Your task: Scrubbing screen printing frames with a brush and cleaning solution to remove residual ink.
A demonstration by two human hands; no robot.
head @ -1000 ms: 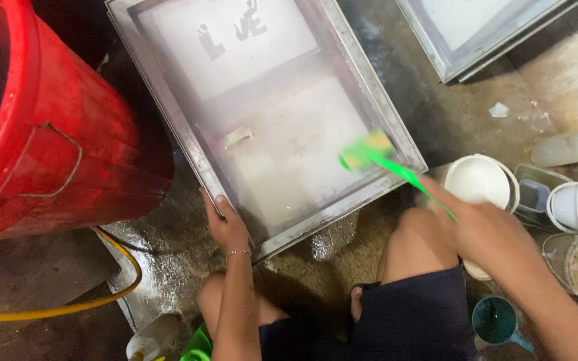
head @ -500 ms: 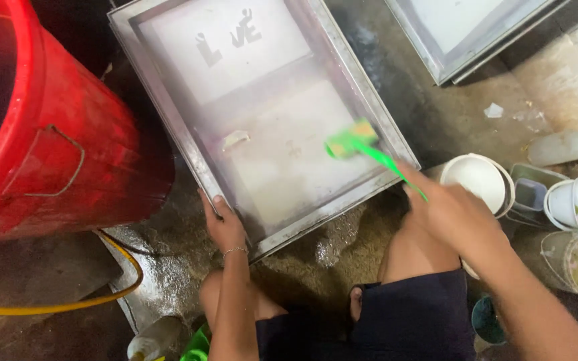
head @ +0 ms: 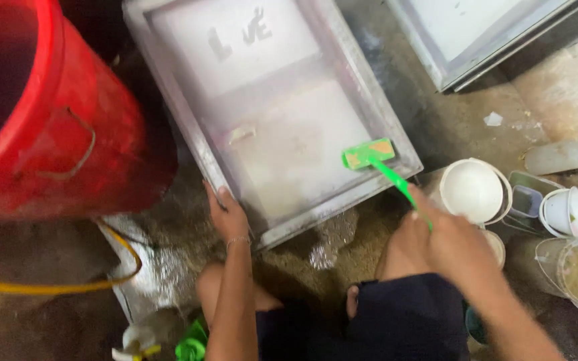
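Screen-printing frame [head: 272, 127] gripped by left hand [head: 227, 215]; green scrubber [head: 369, 155] clutched in right hand [head: 453, 244]; could tear mesh if pressed hard.

The red tub [head: 41, 127] and second frame [head: 476, 33] run off the picture's edge; the marks on the mesh are blurred.

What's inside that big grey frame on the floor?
Inside the grey frame is a pale mesh screen with dark shapes near its far end, and the head of a green brush held by the right hand. The left hand grips its near edge. The floor beneath is hidden.
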